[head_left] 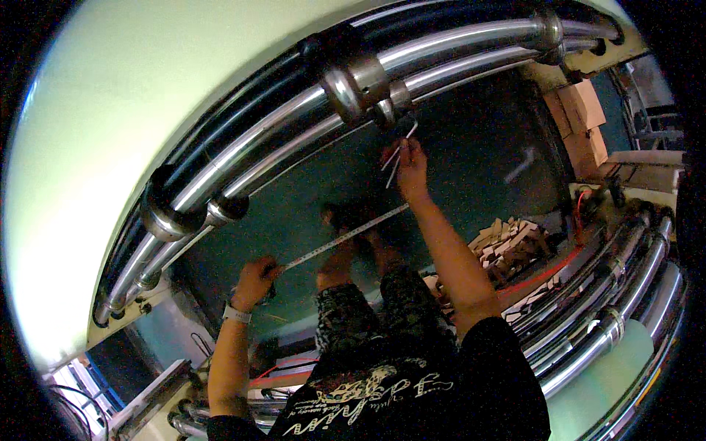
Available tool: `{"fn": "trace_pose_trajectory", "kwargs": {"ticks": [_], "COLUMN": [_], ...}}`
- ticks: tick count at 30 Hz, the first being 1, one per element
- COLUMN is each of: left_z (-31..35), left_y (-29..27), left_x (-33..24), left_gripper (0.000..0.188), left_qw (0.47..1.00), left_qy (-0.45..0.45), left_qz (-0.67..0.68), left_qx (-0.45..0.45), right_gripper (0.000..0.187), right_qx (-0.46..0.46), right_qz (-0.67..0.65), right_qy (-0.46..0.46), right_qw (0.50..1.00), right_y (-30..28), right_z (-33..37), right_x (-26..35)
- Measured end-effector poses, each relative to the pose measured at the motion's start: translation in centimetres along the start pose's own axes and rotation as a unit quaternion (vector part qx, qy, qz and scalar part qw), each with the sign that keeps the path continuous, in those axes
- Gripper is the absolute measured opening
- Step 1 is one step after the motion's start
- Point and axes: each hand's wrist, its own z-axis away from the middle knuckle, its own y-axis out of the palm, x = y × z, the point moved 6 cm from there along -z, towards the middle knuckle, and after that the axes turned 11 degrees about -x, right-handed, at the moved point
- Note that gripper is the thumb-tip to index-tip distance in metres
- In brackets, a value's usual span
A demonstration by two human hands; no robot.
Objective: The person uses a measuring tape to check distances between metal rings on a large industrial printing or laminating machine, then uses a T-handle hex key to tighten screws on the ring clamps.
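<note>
- Dark green floor [471, 158] is the bkgd, below both hands.
- R hand [412, 165] is closed on thin metal rods [393, 175], one w/ bent tip, near the shiny bars [460, 40].
- L hand [257, 279] is grasping a pale measuring tape [346, 237], which goes straight to R forearm [452, 250]; far end is hidden.
- Pile of pale pieces [511, 246] is beyond R forearm.
</note>
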Motion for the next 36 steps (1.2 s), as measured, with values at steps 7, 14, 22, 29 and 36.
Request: {"fn": "trace_pose_trajectory", "kwargs": {"ticks": [7, 14, 22, 29, 36], "left_z": [2.5, 6.0, 5.7, 5.5, 4.9], "left_y": [-2.3, -0.2, -1.3, 0.1, -0.7], "left_x": [0.4, 4.7, 3.6, 4.0, 1.8], "left_gripper": [0.02, 0.021, 0.02, 0.018, 0.02], "left_qw": [0.996, 0.99, 0.994, 0.997, 0.995], "left_qy": [-0.083, -0.136, -0.103, -0.046, -0.084], "left_qz": [0.019, 0.025, 0.02, 0.026, 0.024], "left_qx": [-0.029, 0.004, -0.037, -0.055, -0.057], "right_gripper": [0.023, 0.021, 0.019, 0.017, 0.018], "right_qx": [0.037, 0.007, 0.105, -0.016, 0.161], "right_qz": [0.164, 0.29, 0.481, 0.397, 0.373], "right_qy": [-0.082, -0.052, -0.294, -0.098, -0.367], "right_qw": [0.982, 0.956, 0.819, 0.913, 0.837], "right_y": [-0.5, -2.1, -6.0, -7.2, 4.6], "right_z": [-0.1, -0.8, -4.4, -3.6, 1.8], "right_x": [3.0, 3.1, 5.4, 9.8, 24.4]}}
